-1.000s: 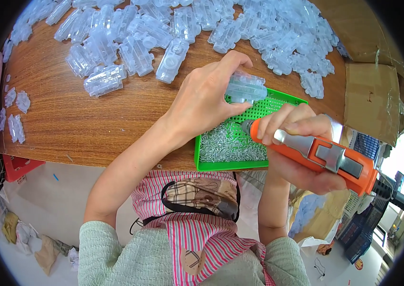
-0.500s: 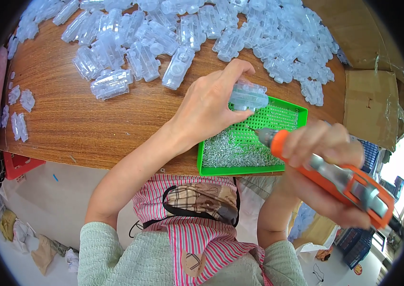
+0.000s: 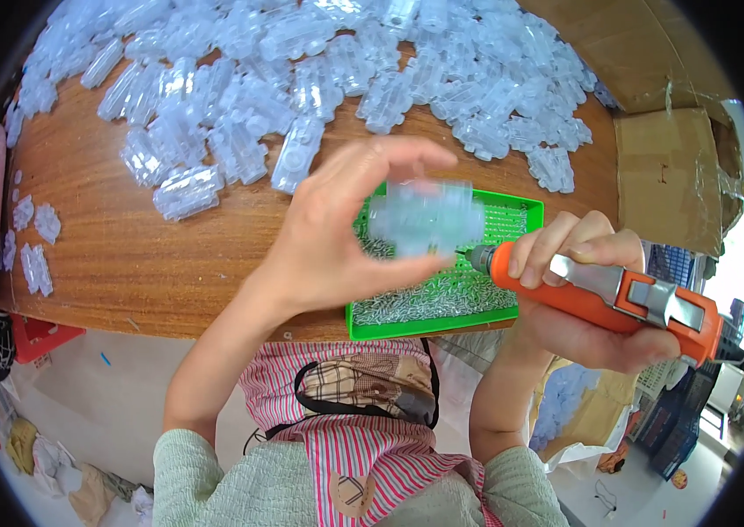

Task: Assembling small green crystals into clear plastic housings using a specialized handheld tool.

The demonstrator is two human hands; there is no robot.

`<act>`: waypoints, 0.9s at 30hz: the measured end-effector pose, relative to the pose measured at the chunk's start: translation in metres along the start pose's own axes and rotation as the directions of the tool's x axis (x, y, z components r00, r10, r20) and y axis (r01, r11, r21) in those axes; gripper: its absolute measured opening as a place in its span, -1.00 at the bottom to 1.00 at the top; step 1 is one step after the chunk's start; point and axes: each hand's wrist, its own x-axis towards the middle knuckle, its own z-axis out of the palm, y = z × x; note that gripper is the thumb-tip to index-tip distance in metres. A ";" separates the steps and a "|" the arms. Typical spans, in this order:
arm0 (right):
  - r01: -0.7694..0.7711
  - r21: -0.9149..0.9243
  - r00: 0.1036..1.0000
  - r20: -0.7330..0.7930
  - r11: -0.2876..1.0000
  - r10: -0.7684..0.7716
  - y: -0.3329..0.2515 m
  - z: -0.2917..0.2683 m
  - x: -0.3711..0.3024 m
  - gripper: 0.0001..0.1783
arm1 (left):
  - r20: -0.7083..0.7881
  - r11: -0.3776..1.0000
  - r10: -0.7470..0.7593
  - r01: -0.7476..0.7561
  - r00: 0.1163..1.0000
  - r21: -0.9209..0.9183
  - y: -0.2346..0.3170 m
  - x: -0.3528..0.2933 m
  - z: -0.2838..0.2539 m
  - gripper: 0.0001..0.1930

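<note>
My left hand [image 3: 334,230] holds a clear plastic housing [image 3: 429,220] above the green tray, thumb below it and fingers curved over its top. Motion blurs the piece, so its details are lost. In my right hand [image 3: 578,294] is an orange electric screwdriver [image 3: 613,303], gripped round its body with the fingers over its metal lever. Its thin bit points left, close to the housing's lower right corner; I cannot tell whether they touch. Beneath both hands lies the green tray [image 3: 532,215], with many small silver screws [image 3: 429,303] heaped at its near side and others in rows of holes.
Clear plastic housings [image 3: 302,83] are piled across the far part of the wooden table [image 3: 108,255]. Small plastic pieces [image 3: 36,268] lie at its left edge. A cardboard box [image 3: 666,180] stands at the right. Below the table's right side is an open bag of clear pieces [image 3: 565,404].
My left hand has moved left and toward me, and the housing in it has turned. The screwdriver has swung to a flatter angle, its bit now near the housing. The whole view has shifted slightly.
</note>
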 end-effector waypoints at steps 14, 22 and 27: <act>-0.210 -0.075 0.935 -0.306 0.975 0.178 -0.018 0.034 -0.007 -0.35 | 0.546 0.941 -0.299 0.145 0.783 0.306 0.057 -0.034 0.018 -0.38; -0.159 -0.083 0.950 -0.285 0.984 0.129 -0.019 0.025 -0.011 -0.22 | 0.538 0.922 -0.335 0.152 0.774 0.356 0.046 -0.036 0.013 -0.27; -0.205 -0.019 0.935 -0.300 0.979 0.190 0.000 0.012 -0.022 -0.01 | 0.298 0.861 -0.413 0.261 0.861 0.437 0.060 -0.021 0.002 -0.37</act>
